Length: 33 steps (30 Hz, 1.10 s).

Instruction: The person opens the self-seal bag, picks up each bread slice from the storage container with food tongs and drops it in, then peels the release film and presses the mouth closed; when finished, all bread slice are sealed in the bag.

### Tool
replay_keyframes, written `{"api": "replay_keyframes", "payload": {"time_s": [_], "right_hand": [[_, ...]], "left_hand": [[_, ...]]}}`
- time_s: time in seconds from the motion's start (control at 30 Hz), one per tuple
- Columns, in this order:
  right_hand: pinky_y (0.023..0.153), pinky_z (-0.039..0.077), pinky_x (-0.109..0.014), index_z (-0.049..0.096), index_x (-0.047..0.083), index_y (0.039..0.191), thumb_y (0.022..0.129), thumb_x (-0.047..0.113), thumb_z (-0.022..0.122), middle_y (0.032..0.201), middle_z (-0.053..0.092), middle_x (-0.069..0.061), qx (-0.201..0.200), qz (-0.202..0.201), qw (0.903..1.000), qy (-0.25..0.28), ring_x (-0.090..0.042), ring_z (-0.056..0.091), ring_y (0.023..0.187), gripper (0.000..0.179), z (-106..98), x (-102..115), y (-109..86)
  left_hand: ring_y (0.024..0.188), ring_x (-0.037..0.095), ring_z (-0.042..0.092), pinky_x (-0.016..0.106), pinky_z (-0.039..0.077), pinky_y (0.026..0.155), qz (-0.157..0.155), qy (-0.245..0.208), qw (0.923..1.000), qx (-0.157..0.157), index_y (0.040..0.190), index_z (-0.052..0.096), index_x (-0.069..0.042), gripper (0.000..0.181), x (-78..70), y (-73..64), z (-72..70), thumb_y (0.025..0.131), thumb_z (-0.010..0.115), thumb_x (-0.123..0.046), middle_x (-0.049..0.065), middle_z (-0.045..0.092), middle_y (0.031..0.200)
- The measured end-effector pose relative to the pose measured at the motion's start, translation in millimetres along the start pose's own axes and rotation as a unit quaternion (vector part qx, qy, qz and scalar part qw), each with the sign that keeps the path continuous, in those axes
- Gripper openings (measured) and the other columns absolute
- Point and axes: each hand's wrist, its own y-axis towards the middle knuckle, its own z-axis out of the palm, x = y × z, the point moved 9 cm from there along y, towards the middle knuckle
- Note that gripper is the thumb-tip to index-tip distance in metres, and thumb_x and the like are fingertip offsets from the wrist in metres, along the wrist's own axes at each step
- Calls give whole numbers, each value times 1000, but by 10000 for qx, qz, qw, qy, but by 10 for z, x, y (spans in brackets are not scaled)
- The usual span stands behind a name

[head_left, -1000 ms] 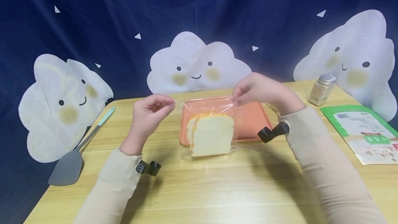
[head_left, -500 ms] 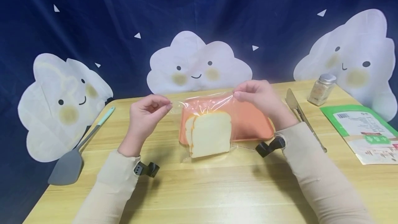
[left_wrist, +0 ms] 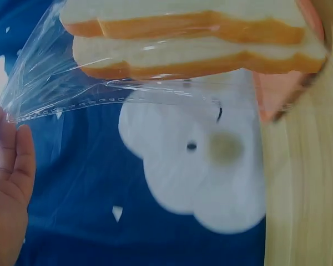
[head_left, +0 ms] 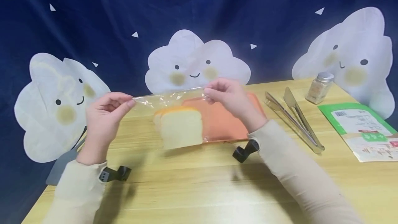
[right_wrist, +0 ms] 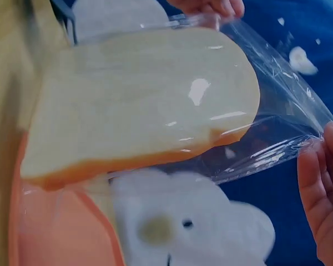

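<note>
Two slices of bread point(head_left: 181, 129) hang inside a clear plastic bag point(head_left: 146, 103), in front of the left part of an orange tray point(head_left: 228, 123). My left hand point(head_left: 104, 123) pinches the bag's upper left corner between thumb and fingers. At the upper right corner, my right hand point(head_left: 231, 101) pinches the film in the same way, so the top edge is pulled taut. The left wrist view shows both slices point(left_wrist: 194, 55) side by side within the film. In the right wrist view one slice point(right_wrist: 144, 100) faces the camera and hides the other.
Metal tongs point(head_left: 295, 120) lie right of the tray on the wooden table point(head_left: 186, 189). Farther right are a glass shaker point(head_left: 319, 87) with a metal lid and a green and white packet point(head_left: 363, 130). A grey spatula point(head_left: 59, 167) lies at the left, partly behind my left arm.
Both hands have moved left, carrying the bagged bread partly off the tray's front. The bag's top is stretched wider. The tongs have come into full view and my left arm now covers the spatula's handle.
</note>
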Motion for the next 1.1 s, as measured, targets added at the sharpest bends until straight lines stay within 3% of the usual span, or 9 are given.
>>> {"api": "replay_keyframes", "payload": {"time_s": [0.13,0.27,0.4,0.5,0.6,0.73,0.9,1.0,1.1], "right_hand": [[66,55,-29,60,-12,95,86,-1,61,72,63,-4,176,240,9976,625,-11,59,64,15,309,-72,85],[68,55,-28,59,-12,100,86,-2,61,77,62,-5,194,958,9878,1209,-11,60,65,17,599,-291,183],[71,54,-25,58,-9,103,86,-1,61,91,63,-13,-24,1881,9648,1840,-12,61,68,19,820,-609,216],[68,53,-21,59,-6,103,86,1,61,98,63,-16,-229,2263,9505,2114,-11,60,68,19,929,-815,270],[58,49,-16,60,-5,105,86,4,62,94,63,-13,-415,2328,9513,1978,-8,54,62,21,965,-962,386],[52,44,-14,60,-6,107,87,3,62,89,62,-13,-720,2365,9515,1830,-6,48,57,23,938,-1154,519],[75,53,-30,60,-8,106,86,0,61,81,62,-11,-1094,2450,9460,1817,-8,54,59,22,893,-1371,565],[87,50,-41,63,-7,103,85,-1,63,79,63,-10,-1257,2489,9461,1650,-10,58,60,20,874,-1493,546],[86,51,-41,65,-7,101,83,-2,64,85,66,-14,-1392,2483,9477,1446,-14,61,65,18,853,-1586,514]], "left_hand": [[56,6,54,12,43,53,-306,679,9971,-176,81,70,3,15,-17,93,-272,72,68,15,-3,67,68],[60,3,56,11,44,56,-1008,1386,9851,141,83,70,-5,14,77,209,-465,77,68,8,-9,66,68],[67,-2,58,10,46,62,-1794,2328,9524,810,84,70,-19,17,355,291,-591,83,65,-2,-17,66,71],[69,-3,58,11,47,65,-2129,2673,9348,965,83,68,-23,17,600,337,-657,86,64,-7,-21,64,72],[69,-2,55,12,46,63,-2207,3172,9180,888,88,67,-15,4,789,398,-678,87,63,-13,-24,60,69],[68,1,49,17,40,60,-2112,4017,8859,953,97,64,-1,20,1022,478,-620,88,63,-18,-23,54,67],[60,0,52,15,45,56,-2325,4038,8788,1036,97,62,4,16,1325,469,-562,88,60,-9,-12,57,68],[57,0,53,15,46,54,-2509,3980,8764,1031,96,61,6,14,1474,412,-552,87,60,-5,-2,61,71],[57,1,55,16,47,55,-2660,3962,8728,1023,97,61,8,16,1597,340,-543,87,61,-5,6,64,77]]}}
